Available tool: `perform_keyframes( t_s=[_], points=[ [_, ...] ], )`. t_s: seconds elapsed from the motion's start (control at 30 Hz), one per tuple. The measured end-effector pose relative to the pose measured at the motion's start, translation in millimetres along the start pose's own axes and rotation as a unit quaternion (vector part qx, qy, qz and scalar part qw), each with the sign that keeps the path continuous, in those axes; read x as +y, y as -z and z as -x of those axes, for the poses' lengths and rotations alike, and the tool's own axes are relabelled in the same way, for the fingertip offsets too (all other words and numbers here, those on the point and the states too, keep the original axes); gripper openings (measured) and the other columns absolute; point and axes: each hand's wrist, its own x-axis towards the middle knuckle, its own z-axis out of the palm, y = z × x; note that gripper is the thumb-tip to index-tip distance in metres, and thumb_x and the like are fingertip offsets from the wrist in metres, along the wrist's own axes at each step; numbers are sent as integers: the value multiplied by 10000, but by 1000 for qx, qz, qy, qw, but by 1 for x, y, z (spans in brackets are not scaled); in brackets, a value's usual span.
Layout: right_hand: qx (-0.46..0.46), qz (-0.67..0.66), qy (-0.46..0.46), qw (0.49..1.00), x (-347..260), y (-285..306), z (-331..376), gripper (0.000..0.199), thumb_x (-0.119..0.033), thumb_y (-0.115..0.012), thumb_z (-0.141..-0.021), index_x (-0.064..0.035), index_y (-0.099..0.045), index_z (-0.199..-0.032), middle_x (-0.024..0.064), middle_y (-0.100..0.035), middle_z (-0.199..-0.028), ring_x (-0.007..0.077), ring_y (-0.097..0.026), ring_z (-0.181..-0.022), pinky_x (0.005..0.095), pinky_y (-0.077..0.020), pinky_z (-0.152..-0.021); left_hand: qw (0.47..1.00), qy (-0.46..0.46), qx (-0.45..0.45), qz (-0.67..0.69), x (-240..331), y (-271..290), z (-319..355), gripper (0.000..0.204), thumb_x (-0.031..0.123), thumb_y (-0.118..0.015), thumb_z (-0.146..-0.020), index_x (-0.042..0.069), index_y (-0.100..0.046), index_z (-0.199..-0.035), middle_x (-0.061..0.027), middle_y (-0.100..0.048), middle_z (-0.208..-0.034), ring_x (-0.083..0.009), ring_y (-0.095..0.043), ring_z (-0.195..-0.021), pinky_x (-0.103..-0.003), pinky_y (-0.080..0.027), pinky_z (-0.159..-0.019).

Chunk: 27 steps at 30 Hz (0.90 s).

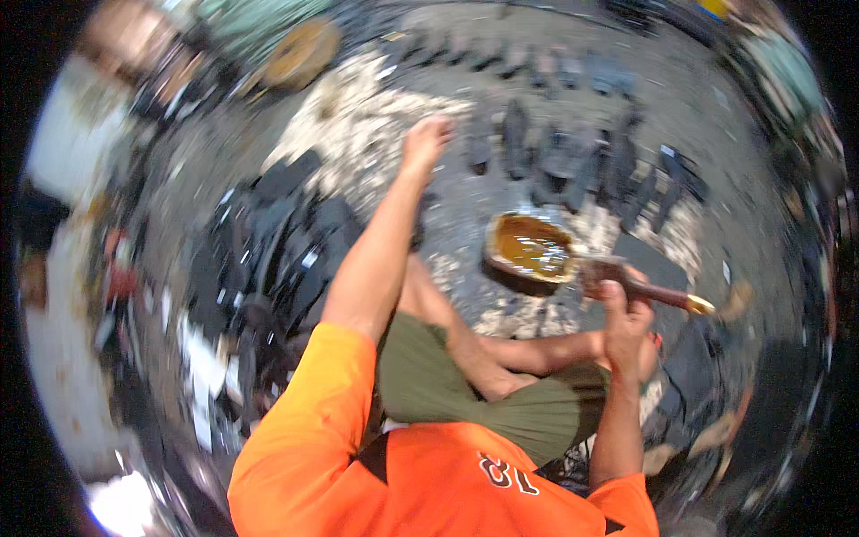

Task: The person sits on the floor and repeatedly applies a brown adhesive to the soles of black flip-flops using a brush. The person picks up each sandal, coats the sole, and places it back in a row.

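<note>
My right hand (626, 318) is closed around the handle of a brush (667, 294). The handle is dark reddish brown with a pale yellow tip, and the wide brush end points left towards a tub. That tub (494, 243) is open and pale-rimmed, and holds a shiny amber-brown liquid (528, 246). Stretched far forward, my left arm ends in my left hand (428, 139) above the pale patch of floor. Its fingers are smeared by motion, so whether they hold anything cannot be made out. Close by on its right stands a dark, sole-shaped piece (480, 148).
More dark sole-shaped pieces (514, 139) lie in rows ahead. A heap of black pieces (286, 233) is at my left. A round, tan disc-shaped thing (302, 54) sits far left. Pale crumbly stuff (349, 112) covers part of the floor. Another person (134, 36) shows blurred at the upper left.
</note>
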Motion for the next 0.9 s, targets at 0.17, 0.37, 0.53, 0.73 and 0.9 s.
perform_keyframes(
  t_s=[0.17,0.37,0.53,0.73,0.9],
  points=[
    [11,78,45,996,47,18,-26,430,-264,-631,-981,33,-545,-1280,57,-620,-1136,129,-561,-1038,282,-438,-943,965,-198,112,-127,75,98,118,477,466,-532,-997,16,-681,-940,-7,-574,-666,-97,-510,-586,-312,-455,-593],
    [-30,107,43,993,45,18,-39,421,-239,-612,-986,20,-547,-1311,84,-629,-1180,169,-582,-1047,319,-447,-957,809,-156,400,-401,101,339,190,652,612,-573,-911,11,-719,-704,-127,-684,-691,-194,-642,-704,-325,-479,-714],
    [-126,214,15,969,33,-43,-60,473,-349,-645,-947,30,-625,-1230,146,-678,-1129,212,-611,-1040,342,-454,-933,732,114,350,-574,71,458,147,752,540,-718,-779,-31,-615,-1258,-235,-633,-1249,-351,-602,-1182,-414,-439,-1026],
    [-103,476,190,853,154,-50,-113,423,-414,-722,-832,5,-695,-876,221,-668,-885,398,-645,-873,497,-492,-796,853,-221,220,-418,127,301,148,389,305,-580,-987,-15,-670,-1189,-155,-688,-1186,-215,-644,-1089,-326,-465,-961],
    [-93,426,168,884,132,-61,-108,258,-259,-737,-853,-120,-741,-1071,132,-721,-937,283,-670,-925,404,-509,-873,890,-172,63,-417,98,165,266,181,138,-679,-905,-29,-708,-968,-164,-714,-924,-219,-664,-854,-348,-504,-827]
  ],
)
